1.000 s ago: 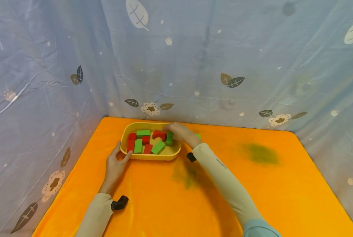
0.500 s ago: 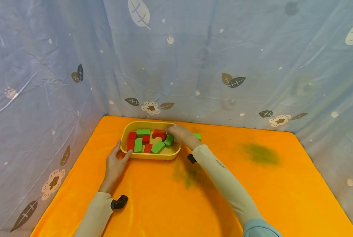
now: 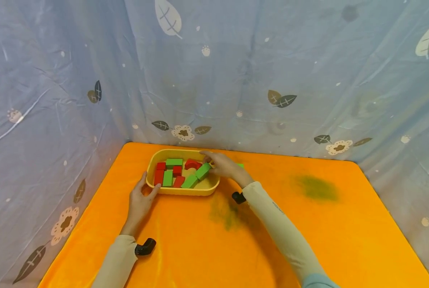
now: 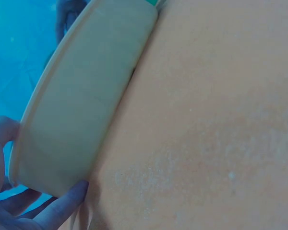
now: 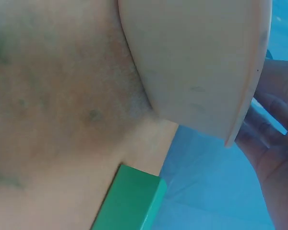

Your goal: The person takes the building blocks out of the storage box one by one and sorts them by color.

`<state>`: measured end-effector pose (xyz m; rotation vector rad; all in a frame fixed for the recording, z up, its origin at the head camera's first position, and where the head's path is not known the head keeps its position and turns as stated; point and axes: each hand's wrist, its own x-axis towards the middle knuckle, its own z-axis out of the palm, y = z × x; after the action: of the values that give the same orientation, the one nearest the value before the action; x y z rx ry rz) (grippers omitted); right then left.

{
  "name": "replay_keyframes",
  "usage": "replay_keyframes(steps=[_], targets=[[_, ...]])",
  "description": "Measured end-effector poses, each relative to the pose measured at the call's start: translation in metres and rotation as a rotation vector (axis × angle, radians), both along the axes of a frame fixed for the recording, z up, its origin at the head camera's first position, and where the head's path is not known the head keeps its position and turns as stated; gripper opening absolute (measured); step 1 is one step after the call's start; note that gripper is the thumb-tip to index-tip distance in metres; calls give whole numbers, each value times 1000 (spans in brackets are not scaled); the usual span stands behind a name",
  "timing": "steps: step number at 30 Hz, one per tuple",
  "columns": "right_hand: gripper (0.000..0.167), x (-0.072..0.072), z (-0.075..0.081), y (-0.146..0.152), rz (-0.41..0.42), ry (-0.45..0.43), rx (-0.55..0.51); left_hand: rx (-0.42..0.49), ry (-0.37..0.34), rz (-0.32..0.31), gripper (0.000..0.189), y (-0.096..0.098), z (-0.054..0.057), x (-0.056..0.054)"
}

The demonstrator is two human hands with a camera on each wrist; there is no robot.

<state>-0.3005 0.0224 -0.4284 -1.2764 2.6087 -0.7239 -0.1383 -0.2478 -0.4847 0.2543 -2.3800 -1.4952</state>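
Note:
A yellow plastic tub (image 3: 185, 192) holds several red and green toy blocks near the back left of the table. My left hand (image 3: 139, 203) grips its left end, thumb at the front rim and fingers against the outer wall. Inside the right end, my right hand (image 3: 226, 165) pinches a green block (image 3: 203, 171), which slants beside another green block (image 3: 189, 181). A red arch block (image 3: 191, 164) lies left of those fingers. In the right wrist view the tub's wall (image 5: 197, 62) hides the held block and part of the hand (image 5: 278, 143).
A further green block (image 3: 241, 165) lies on the table outside the tub, partly behind the right hand. Orange cloth (image 3: 185, 240) covers the table. Patterned curtains (image 3: 214, 72) stand right behind the tub and along both sides.
The green block at the right hand has turned from upright to slanting toward the neighbouring green block. The right hand has drawn slightly right. The left hand stays at the tub.

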Motion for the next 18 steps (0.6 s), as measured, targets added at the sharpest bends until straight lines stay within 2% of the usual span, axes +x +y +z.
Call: replay_keyframes(steps=[4,8,11,14,15,18], targets=[[80,0,-5,8,-25,-62,-115,-3,-4,-3,77,2,-1,-1],[88,2,-9,15,-48,-118,-278,-11,-22,3,77,2,-2,-2],[87,7,-8,20,-51,-104,-363,-16,-27,3,77,2,-1,-2],[82,14,1,22,-47,-76,-397,-8,-25,-2,78,4,1,-1],[79,14,1,23,-73,-78,-384,-5,-25,-4,78,4,1,-1],[65,20,7,31,-80,-70,-381,2,-28,-6,78,5,2,-1]])
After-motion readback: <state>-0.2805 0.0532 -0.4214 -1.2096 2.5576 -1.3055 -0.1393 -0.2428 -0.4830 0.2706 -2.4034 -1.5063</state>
